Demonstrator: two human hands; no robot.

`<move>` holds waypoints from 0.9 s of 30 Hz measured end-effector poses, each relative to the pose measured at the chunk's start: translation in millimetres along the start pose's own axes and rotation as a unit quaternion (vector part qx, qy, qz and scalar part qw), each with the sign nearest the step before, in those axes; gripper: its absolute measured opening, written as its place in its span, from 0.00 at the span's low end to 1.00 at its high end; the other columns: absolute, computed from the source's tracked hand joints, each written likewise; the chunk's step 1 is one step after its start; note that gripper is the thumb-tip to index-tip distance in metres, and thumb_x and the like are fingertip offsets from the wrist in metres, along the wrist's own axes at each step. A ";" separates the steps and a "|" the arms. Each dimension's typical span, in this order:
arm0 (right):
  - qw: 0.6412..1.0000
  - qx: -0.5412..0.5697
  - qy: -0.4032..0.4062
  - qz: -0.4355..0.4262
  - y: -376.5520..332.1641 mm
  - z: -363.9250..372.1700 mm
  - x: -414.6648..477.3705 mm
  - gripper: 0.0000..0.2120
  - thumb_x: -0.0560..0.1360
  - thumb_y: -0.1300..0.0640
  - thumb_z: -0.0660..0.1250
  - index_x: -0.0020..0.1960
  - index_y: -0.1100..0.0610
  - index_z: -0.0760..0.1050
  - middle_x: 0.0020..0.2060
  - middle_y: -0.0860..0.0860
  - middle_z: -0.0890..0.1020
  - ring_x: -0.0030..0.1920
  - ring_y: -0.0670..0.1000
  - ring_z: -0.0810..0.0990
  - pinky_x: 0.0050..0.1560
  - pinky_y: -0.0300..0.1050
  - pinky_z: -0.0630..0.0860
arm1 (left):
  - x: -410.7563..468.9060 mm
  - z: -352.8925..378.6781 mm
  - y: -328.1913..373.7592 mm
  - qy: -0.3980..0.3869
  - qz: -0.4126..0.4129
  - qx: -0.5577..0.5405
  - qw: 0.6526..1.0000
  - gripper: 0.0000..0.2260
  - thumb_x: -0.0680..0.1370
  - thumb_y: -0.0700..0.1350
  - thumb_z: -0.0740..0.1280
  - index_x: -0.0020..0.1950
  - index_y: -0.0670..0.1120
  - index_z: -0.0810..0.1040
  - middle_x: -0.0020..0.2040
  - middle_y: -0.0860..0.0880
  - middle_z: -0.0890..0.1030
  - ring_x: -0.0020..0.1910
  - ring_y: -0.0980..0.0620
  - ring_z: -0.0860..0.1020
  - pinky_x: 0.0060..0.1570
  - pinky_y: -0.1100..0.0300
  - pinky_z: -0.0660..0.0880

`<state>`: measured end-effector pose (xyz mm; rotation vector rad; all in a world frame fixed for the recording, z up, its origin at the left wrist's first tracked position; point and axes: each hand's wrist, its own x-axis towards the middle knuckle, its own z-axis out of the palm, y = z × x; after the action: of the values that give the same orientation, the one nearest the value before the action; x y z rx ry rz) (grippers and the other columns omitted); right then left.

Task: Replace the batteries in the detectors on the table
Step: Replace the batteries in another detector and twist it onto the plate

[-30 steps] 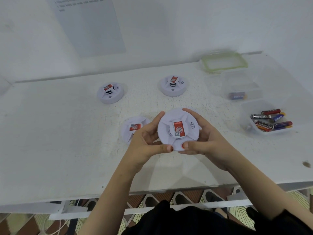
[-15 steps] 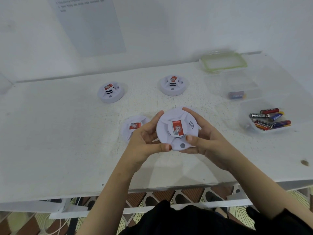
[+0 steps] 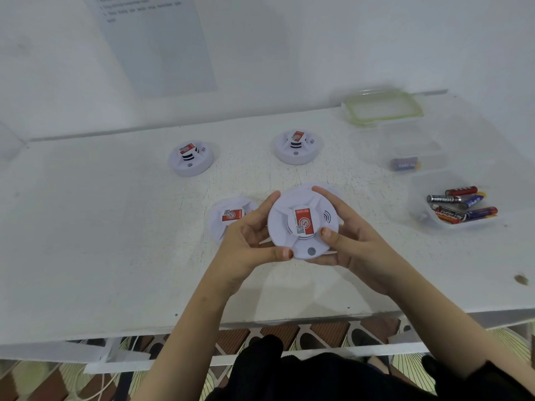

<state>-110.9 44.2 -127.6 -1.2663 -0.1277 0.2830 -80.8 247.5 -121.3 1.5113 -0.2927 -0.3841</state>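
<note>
Above the near edge of the table (image 3: 86, 256), I have both hands wrapped around one white detector (image 3: 301, 224): my left hand (image 3: 246, 244) cups its left rim with the thumb pressed at the lower edge, and my right hand (image 3: 356, 241) holds the right rim with the thumb resting on top beside the red label. Compared with a second ago, the label has swung round and the small grey button now shows at the lower edge, so the body has turned in my grip; I judge this to be the twist that frees the housing from its base, though no gap shows yet. Just behind my left hand lies a second detector (image 3: 228, 218), partly hidden, and two more detectors (image 3: 189, 162) (image 3: 298, 147) sit farther back, well apart. Loose batteries (image 3: 463, 206) wait in the clear tray (image 3: 417, 195) to my right, with a lone battery (image 3: 405, 164) in another clear box behind it. Nothing is open yet, so the swap itself has barely begun on this unit.
</note>
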 end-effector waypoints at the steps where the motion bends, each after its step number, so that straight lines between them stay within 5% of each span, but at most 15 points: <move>1: 1.000 0.002 0.000 -0.001 0.1 0.2 0.0 0.30 0.73 0.59 0.65 0.72 0.44 0.63 0.63 0.49 0.77 0.59 0.58 0.79 0.53 0.59 0.79 | 0.0 -0.3 -0.2 0.000 0.000 0.000 1.000 0.36 0.65 0.28 0.71 0.67 0.54 0.68 0.58 0.62 0.81 0.61 0.57 0.78 0.48 0.62 0.79; 27: 1.000 -0.009 0.012 0.009 -1.4 2.5 4.2 0.29 0.73 0.57 0.67 0.71 0.44 0.63 0.62 0.49 0.77 0.58 0.57 0.80 0.51 0.57 0.79 | 2.1 -3.0 2.5 0.004 -0.002 -0.009 1.000 0.35 0.64 0.30 0.72 0.66 0.54 0.70 0.60 0.61 0.80 0.61 0.56 0.78 0.47 0.62 0.79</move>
<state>-107.3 47.3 -125.8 -1.2887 -0.0977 0.2819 -77.5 249.4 -119.0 1.4962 -0.2784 -0.3826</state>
